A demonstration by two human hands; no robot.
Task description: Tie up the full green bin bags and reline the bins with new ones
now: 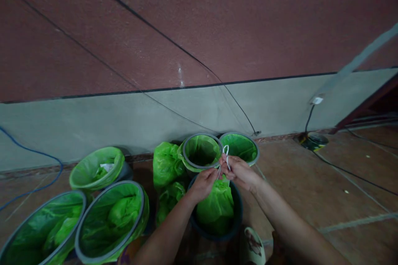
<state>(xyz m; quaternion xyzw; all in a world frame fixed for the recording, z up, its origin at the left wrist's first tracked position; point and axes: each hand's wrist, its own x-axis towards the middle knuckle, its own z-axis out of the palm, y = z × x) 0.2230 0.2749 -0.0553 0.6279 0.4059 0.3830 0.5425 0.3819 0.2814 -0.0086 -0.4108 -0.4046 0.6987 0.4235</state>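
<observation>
My left hand (203, 184) and my right hand (240, 170) meet close together in front of me, fingers pinched. Between them is a white drawstring (226, 150), with a loop standing up above my right fingers. Just below my hands, a bright green plastic bag (215, 207) is gathered at its top and sits inside a dark bucket (216, 237). My fingers partly cover the bag's neck. Directly behind are two grey-rimmed bins with green liners, a nearer bin (199, 149) and a right bin (254, 159).
More green bags (168, 165) stand left of the bucket. Several lined bins, including a front bin (81, 236), fill the lower left. A blue cable (40, 155) lies far left. A can (314, 140) and black cord are by the wall at right. A slipper (253, 246) shows below.
</observation>
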